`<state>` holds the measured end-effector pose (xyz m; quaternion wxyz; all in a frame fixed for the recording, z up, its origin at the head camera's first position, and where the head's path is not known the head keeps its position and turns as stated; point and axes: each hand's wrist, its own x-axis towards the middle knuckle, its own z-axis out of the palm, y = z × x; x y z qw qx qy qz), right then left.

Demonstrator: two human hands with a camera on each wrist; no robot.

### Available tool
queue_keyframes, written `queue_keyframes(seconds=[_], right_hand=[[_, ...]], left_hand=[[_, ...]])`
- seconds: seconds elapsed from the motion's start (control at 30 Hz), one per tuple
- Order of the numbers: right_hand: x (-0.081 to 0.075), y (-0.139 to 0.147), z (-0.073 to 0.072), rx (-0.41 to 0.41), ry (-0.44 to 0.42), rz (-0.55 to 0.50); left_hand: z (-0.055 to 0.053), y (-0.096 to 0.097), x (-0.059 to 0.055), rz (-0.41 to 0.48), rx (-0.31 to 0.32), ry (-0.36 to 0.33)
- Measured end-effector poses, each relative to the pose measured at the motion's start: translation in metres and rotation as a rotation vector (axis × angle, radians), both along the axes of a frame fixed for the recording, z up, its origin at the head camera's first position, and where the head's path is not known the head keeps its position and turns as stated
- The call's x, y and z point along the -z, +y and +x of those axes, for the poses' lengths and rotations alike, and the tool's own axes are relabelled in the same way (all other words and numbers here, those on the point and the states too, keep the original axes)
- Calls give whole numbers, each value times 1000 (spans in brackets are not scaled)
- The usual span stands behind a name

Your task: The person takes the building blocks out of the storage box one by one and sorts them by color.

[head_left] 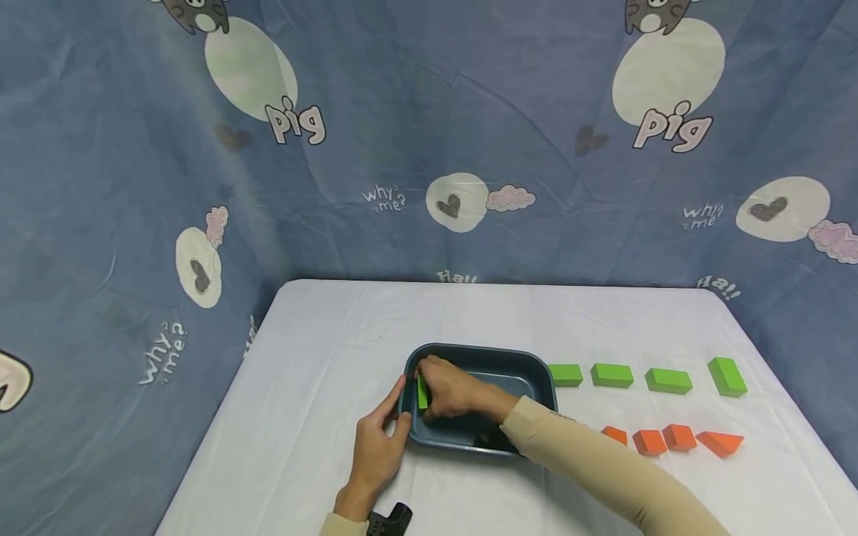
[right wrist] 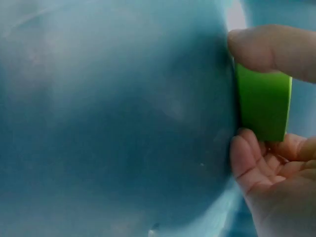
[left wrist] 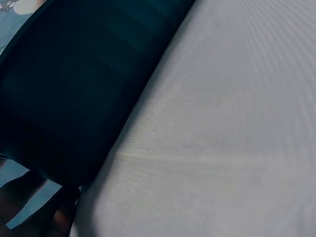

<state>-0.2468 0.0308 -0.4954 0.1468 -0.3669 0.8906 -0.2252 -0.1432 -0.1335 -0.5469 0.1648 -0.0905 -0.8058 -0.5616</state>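
Note:
A dark blue rectangular tray (head_left: pixel 496 358) sits on the white-covered table. Inside it, by the left wall, my right hand (head_left: pixel 453 388) pinches a green block (right wrist: pixel 264 106) across its ends, thumb on one side and fingers on the other. Part of that block is covered by the hand in the head view. My left hand (head_left: pixel 377 450) rests against the tray's outer left side, with the index finger and thumb spread apart along it. Only dark parts of the left fingers (left wrist: pixel 61 212) show in the left wrist view.
To the right of the tray runs a row of several green blocks (head_left: pixel 612 375). Nearer the front lie several orange blocks (head_left: pixel 649 442), including a wedge-shaped one (head_left: pixel 721 444); the right sleeve partly hides one. A blue patterned cloth (head_left: pixel 375 112) hangs behind the table.

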Motion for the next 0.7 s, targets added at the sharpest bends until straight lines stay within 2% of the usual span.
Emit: queue_keyframes(seconds=[0.2, 0.43, 0.7], right_hand=[[-9, 5, -8, -30, -75, 14], [-29, 13, -14, -126, -209, 45], [-53, 23, -19, -125, -238, 1]], left_hand=[[0, 1, 0, 2, 2, 9], [2, 1, 3, -15, -3, 10], [0, 0, 2, -31, -21, 6]])
